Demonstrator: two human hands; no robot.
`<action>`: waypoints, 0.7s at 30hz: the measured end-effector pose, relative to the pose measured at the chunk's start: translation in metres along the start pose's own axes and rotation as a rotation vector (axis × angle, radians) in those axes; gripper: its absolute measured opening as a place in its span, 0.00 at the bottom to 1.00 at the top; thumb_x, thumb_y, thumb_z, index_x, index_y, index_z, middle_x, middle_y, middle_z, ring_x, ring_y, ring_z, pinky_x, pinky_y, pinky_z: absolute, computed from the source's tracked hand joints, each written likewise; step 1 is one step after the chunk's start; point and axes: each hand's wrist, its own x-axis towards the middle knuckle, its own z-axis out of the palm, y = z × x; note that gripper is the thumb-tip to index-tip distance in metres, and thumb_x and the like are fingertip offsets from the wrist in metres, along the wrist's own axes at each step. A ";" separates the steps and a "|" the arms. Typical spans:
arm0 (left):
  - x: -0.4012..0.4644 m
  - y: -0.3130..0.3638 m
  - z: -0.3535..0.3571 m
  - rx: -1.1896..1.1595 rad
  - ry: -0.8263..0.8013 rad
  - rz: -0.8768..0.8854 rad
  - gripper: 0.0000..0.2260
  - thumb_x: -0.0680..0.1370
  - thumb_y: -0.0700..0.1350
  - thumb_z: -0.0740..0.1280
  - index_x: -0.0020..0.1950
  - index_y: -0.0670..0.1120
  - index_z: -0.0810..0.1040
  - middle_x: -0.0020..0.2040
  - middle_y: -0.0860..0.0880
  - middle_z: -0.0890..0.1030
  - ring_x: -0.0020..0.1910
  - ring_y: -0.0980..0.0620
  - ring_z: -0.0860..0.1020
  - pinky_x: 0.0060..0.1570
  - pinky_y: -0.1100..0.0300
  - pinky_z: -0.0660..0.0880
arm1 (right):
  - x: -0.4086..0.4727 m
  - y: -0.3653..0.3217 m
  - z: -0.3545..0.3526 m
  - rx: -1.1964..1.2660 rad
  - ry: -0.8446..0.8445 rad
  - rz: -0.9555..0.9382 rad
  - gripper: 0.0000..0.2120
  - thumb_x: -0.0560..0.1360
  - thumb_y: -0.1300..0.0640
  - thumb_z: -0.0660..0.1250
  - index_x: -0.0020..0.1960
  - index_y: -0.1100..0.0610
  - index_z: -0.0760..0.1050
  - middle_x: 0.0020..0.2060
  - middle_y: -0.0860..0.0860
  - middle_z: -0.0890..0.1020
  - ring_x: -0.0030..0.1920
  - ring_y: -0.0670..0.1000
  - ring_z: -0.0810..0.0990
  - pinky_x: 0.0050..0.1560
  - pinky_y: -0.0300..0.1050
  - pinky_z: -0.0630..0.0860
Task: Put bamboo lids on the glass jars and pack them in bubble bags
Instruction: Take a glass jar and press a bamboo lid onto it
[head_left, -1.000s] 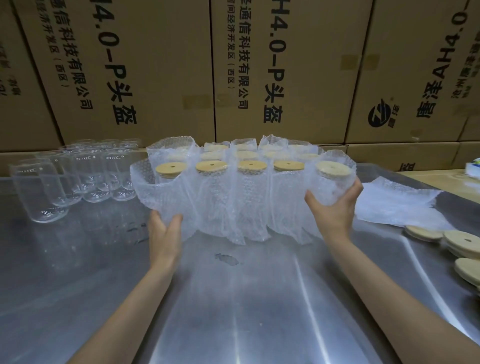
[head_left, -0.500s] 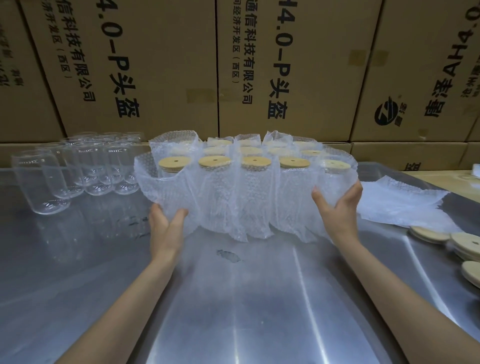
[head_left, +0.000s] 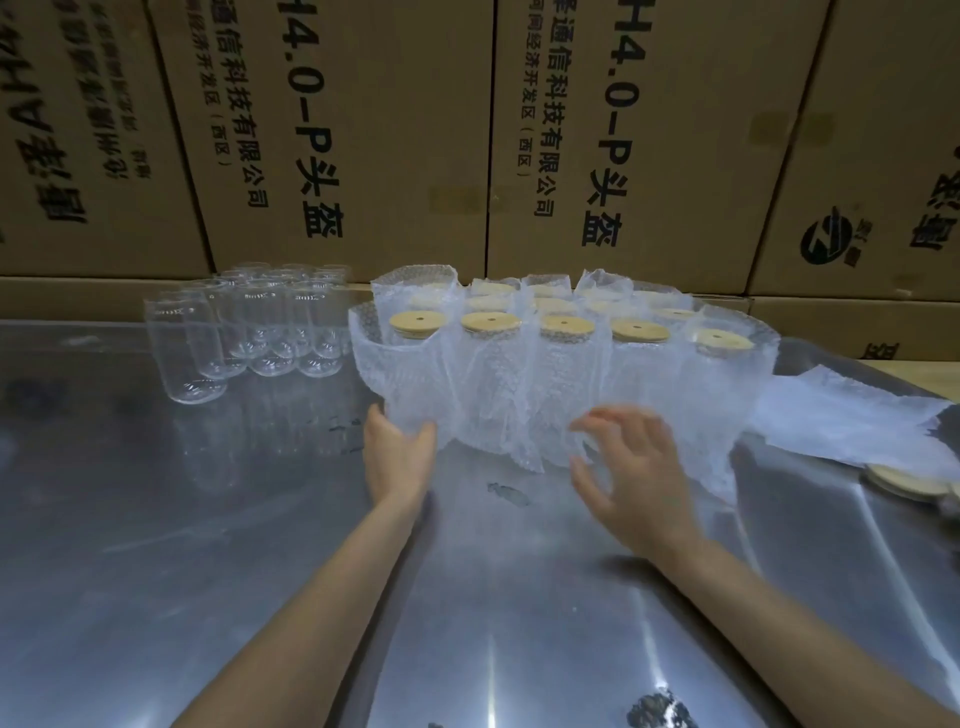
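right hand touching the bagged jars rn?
Cannot tell. In the head view the right hand is motion-blurred, fingers spread in front of the bagged jars; neither contact nor a gap shows plainly.

1. Translucent white bubble-wrap bags (head_left: 498, 395), dotted all over with small round bubbles.
2. Pale tan round bamboo lids (head_left: 418, 322), each with a small dark centre hole.
3. Clear, colourless glass jars (head_left: 187, 348).
4. Dull grey, streaky metal tabletop (head_left: 208, 545).
5. Brown cardboard cartons (head_left: 395, 130), printed with black lettering.
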 end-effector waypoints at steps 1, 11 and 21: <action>0.000 -0.001 -0.002 0.014 -0.016 0.009 0.24 0.75 0.44 0.67 0.70 0.42 0.67 0.65 0.45 0.75 0.62 0.43 0.75 0.60 0.49 0.73 | -0.001 -0.010 0.002 0.028 -0.121 -0.072 0.09 0.71 0.56 0.69 0.49 0.58 0.80 0.46 0.53 0.80 0.48 0.57 0.78 0.50 0.48 0.71; 0.068 -0.019 -0.080 0.581 -0.167 0.133 0.24 0.74 0.41 0.68 0.69 0.38 0.70 0.68 0.39 0.72 0.67 0.41 0.70 0.66 0.51 0.67 | -0.009 -0.060 0.016 0.259 -0.627 -0.031 0.14 0.79 0.47 0.60 0.62 0.49 0.73 0.59 0.45 0.75 0.60 0.45 0.71 0.59 0.32 0.62; 0.178 0.041 -0.132 0.960 0.051 0.107 0.35 0.77 0.52 0.66 0.77 0.39 0.55 0.78 0.38 0.48 0.76 0.36 0.49 0.74 0.43 0.53 | 0.000 -0.062 0.018 0.319 -0.721 -0.024 0.15 0.78 0.43 0.59 0.65 0.42 0.68 0.62 0.34 0.68 0.62 0.33 0.63 0.59 0.23 0.57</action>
